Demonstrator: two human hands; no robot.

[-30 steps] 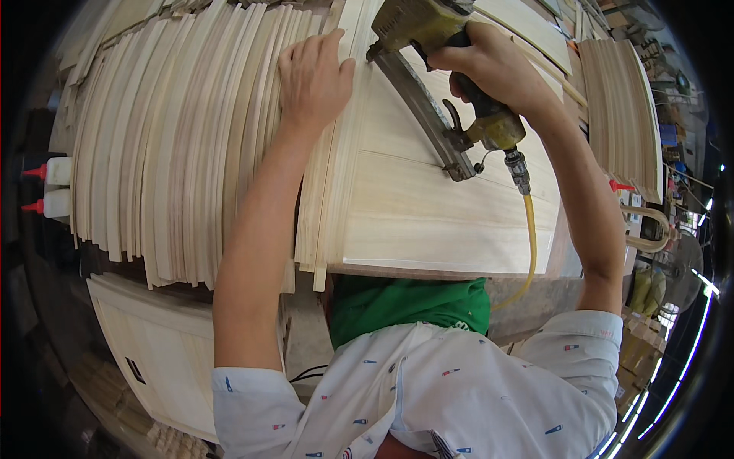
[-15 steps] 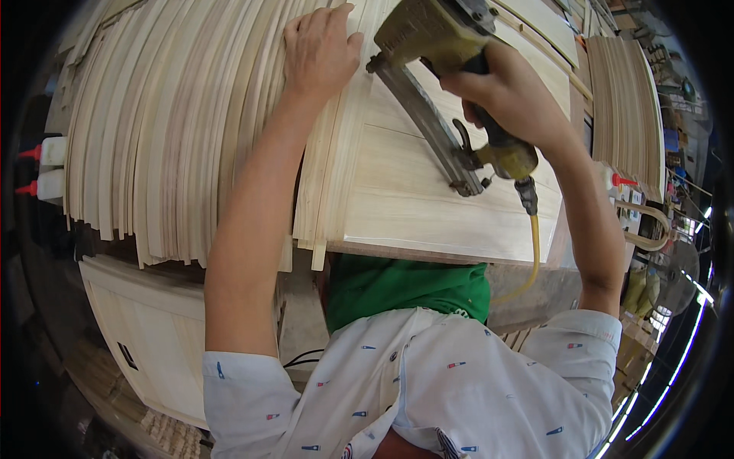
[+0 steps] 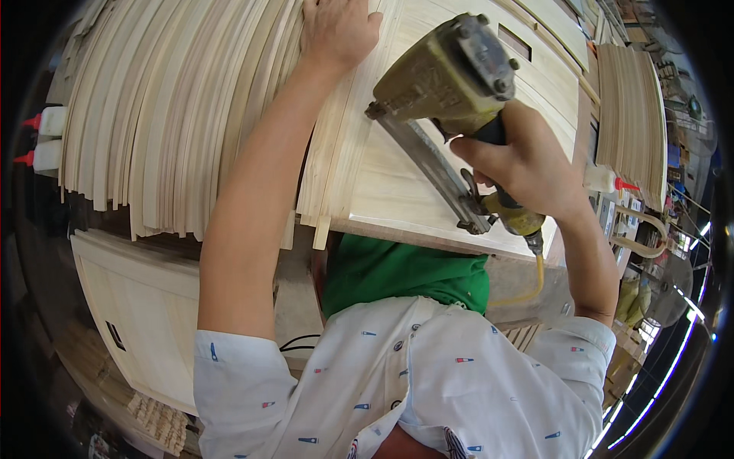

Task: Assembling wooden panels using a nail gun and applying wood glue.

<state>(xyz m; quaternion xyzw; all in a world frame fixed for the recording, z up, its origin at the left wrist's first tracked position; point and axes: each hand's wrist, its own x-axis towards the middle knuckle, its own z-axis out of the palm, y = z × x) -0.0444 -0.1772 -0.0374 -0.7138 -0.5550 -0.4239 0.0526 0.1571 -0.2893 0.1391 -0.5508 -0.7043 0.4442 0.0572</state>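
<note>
In my right hand (image 3: 527,157) is a worn yellow-green air nail gun (image 3: 436,80), my fingers wrapped round its dark grip. Its slanted magazine (image 3: 432,172) hangs over a pale wooden panel (image 3: 405,191), with its nose end near the long strips at the panel's left side. A yellow air hose (image 3: 540,279) runs down from the grip's lower end. My left hand (image 3: 342,30) lies on the wood strips (image 3: 336,145) along that side, thumb spread away. The tips of its fingers go out of the picture at the top.
A wide row of stacked wooden slats (image 3: 176,122) fills the left. White bottles with red tips (image 3: 50,149) stand beyond it, and another bottle (image 3: 602,179) is right of the panel. More stacked boards (image 3: 631,115) lie far right. A finished-looking panel (image 3: 138,306) leans below left.
The nail gun and my right hand have moved down and nearer in the picture. My left hand has slid up and slightly right along the strips.
</note>
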